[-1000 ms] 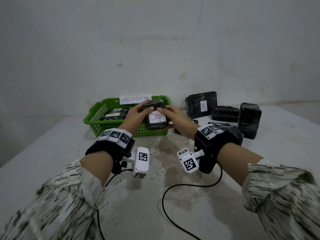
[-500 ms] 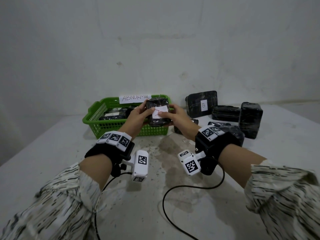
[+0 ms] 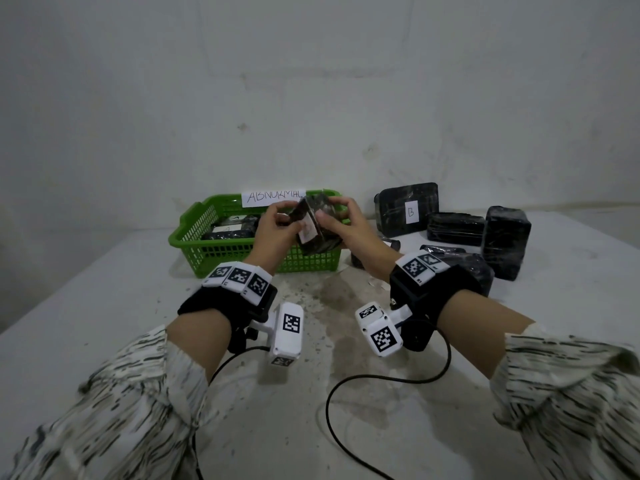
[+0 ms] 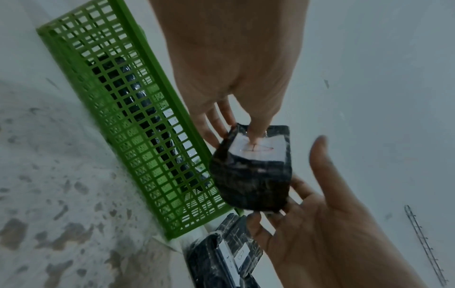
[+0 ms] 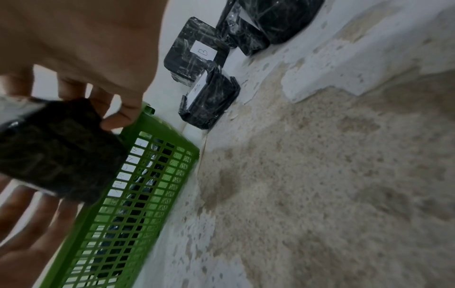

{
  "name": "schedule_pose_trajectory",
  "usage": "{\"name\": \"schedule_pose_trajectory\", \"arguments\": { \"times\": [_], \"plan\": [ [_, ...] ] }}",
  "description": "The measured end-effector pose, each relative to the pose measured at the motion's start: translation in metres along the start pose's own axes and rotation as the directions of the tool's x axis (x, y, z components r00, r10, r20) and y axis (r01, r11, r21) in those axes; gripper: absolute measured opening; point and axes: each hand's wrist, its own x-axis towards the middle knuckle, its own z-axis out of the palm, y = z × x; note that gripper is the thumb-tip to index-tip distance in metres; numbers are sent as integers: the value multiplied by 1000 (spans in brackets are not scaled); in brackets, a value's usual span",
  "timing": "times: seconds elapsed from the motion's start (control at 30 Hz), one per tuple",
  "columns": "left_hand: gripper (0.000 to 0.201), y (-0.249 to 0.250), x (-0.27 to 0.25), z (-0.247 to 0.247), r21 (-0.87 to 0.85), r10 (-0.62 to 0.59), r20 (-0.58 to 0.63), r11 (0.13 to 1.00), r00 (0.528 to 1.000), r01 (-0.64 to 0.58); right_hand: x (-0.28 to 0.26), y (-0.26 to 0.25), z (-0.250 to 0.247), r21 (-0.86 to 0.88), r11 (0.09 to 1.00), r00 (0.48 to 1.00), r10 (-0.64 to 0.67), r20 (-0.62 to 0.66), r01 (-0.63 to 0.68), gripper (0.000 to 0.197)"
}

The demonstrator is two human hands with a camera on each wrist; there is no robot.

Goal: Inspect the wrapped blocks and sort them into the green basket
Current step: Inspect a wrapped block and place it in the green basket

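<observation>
A black wrapped block (image 3: 317,233) with a white label marked in red hangs tilted above the front right corner of the green basket (image 3: 207,251). My left hand (image 3: 287,216) pinches its upper left end, thumb on the label (image 4: 256,148). On the other side my right hand (image 3: 332,216) curls round the block (image 5: 54,150), with fingers (image 5: 123,115) over its end. The basket (image 4: 123,117) holds other wrapped blocks (image 3: 232,230) and carries a paper sign reading ABNORMAL (image 3: 273,197).
Right of the basket lie several more wrapped blocks: one marked B (image 3: 408,209) leaning at the wall, a flat one (image 3: 455,228), an upright one (image 3: 507,240) and one behind my right wrist (image 3: 467,268). A black cable (image 3: 346,393) runs over the stained table.
Both hands have lifted the block a little toward the basket and turned it, so the label, which faced me, now faces left and the block stands edge-on.
</observation>
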Motion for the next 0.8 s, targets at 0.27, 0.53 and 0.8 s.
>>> {"name": "schedule_pose_trajectory", "arguments": {
  "times": [0.27,0.53,0.8],
  "plan": [
    [25,14,-6,0,-117,-14,169,993,985,34,-5,-3,2,-57,998,1000,14,6,-14,20],
    [31,16,-8,2,0,82,153,997,985,-83,-6,-4,6,-48,987,988,154,12,-154,59],
    [44,19,-14,-1,-115,-50,287,990,957,87,-4,-10,2,86,989,987,132,-90,-124,34]
  ]
}}
